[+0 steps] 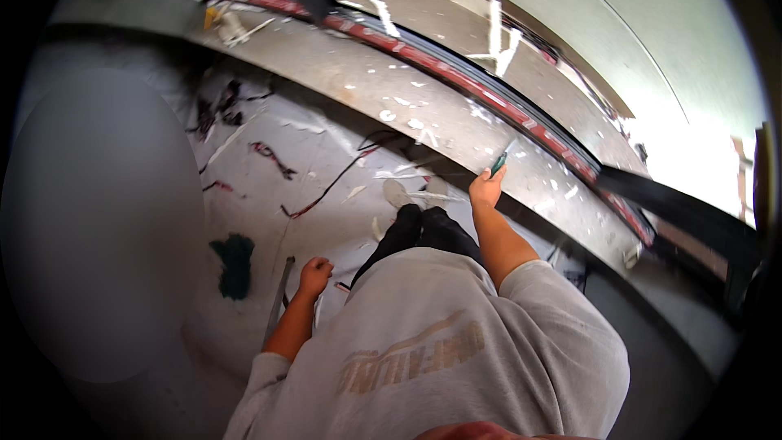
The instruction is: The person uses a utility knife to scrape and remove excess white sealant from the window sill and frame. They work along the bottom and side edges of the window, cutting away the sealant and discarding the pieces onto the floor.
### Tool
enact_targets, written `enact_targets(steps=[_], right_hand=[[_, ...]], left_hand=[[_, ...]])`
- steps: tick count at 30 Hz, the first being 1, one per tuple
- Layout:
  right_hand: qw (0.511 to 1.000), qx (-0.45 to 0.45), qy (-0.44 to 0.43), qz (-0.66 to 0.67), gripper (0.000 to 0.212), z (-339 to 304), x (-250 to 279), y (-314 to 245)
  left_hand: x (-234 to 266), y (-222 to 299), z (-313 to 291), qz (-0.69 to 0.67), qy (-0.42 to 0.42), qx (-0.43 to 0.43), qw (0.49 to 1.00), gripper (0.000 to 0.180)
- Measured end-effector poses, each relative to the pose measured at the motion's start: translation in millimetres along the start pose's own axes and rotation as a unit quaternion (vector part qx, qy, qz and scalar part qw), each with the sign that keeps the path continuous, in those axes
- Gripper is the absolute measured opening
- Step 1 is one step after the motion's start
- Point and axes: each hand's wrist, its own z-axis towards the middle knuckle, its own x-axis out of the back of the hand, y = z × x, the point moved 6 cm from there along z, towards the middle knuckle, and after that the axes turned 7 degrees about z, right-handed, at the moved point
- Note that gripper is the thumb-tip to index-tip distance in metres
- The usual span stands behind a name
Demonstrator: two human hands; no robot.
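My right hand (486, 187) is closed around a green-handled tool (498, 165) with a thin pale blade; blur leaves its exact kind unclear. The blade points up over the concrete ledge (358, 73), short of the red-striped lower rail (456, 75) of a dark frame. White scraps and flakes (388, 116) lie scattered along the ledge. Low at my left side, my left hand (315, 277) has its fingers curled in, and nothing sticks out of it. Beside that hand stands a dark narrow bar (281, 297).
A dark green cloth-like bundle (235, 267) lies on the pale floor at left. Dark and red strips (322, 191) and white scraps litter the floor before my feet. Dark posts (660, 200) rise from the rail. A grey blurred patch covers the far left.
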Motion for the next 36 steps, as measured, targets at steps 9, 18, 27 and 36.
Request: enact_targets(steps=[9, 18, 27, 36], right_hand=[[0.829, 0.301, -0.469, 0.058, 0.045, -160, -94, -212], [0.867, 0.308, -0.392, 0.011, 0.046, -128, -128, -277], [0.838, 0.438, -0.319, -0.070, 0.057, -130, -295, -556], [0.781, 0.529, -0.216, -0.251, 0.052, -126, -476, -770]], left_hand=[[5, 19, -13, 0.098, 0.050, -0.099, 0.989, 0.033], [79, -32, 45, 0.005, 0.098, -0.048, 0.994, 0.038], [182, -168, 178, -0.083, 0.041, 0.079, 0.993, 0.036], [310, -100, 238, -0.330, 0.071, 0.071, 0.939, 0.025]])
